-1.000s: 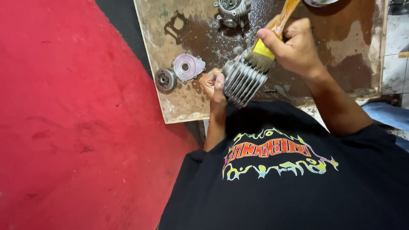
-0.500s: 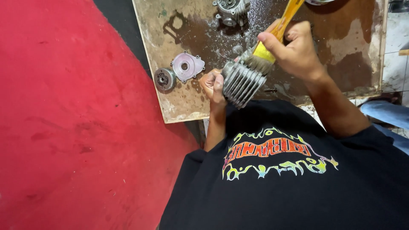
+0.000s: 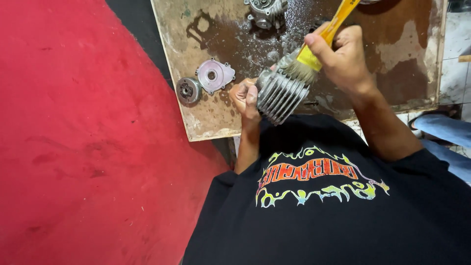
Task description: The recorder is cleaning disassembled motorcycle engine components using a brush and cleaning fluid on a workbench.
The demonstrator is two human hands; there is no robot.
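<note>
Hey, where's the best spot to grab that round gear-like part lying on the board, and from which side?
Take the round gear-like part by its outer rim, from above. It lies flat on the wooden board, beside the flat metal cover, with open board toward the left edge.

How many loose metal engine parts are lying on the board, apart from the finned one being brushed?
3 in view: a round gear-like part near the board's left edge, a flat cover plate beside it, and a larger casting at the top edge, partly cropped. Others may lie out of frame.

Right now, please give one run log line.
left hand: holds finned cylinder | right hand: holds yellow brush | bristles on cylinder
</note>
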